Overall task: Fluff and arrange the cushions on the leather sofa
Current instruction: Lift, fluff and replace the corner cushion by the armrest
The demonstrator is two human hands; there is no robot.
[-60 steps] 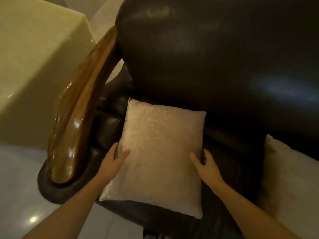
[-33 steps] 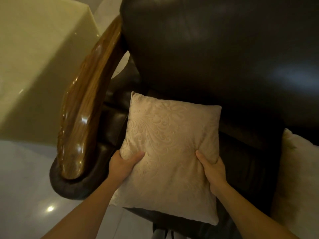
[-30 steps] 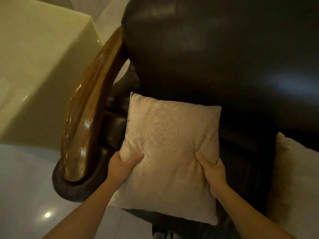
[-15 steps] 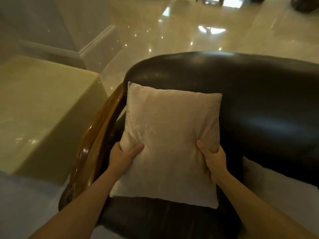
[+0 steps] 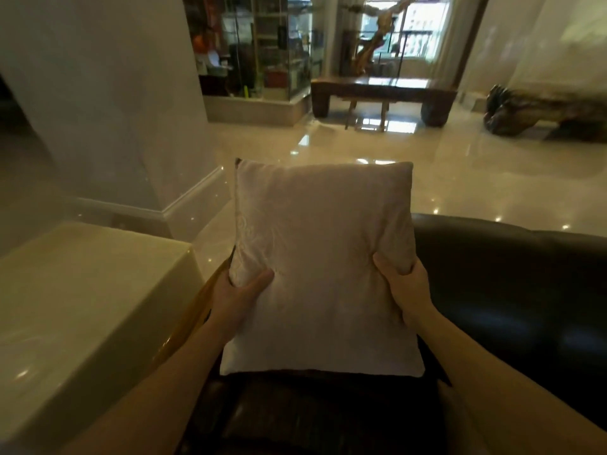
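A pale cream cushion with a faint swirl pattern is held upright in the air above the dark leather sofa. My left hand grips its left edge, thumb pressed into the front. Its right edge is pinched by my right hand, which bunches the fabric. The cushion's top rises above the sofa's backrest and hides part of it. The seat shows dark below the cushion. A sliver of the wooden armrest shows beside my left wrist.
A pale yellowish block-shaped side table stands left of the sofa. Behind the sofa lies a glossy tiled floor, a white pillar, a low wooden table and a glass cabinet.
Both hands closed on the cushion as it lay on the seat and raised it upright above the backrest. The view has tilted up toward the room; the second cushion at right is out of sight.
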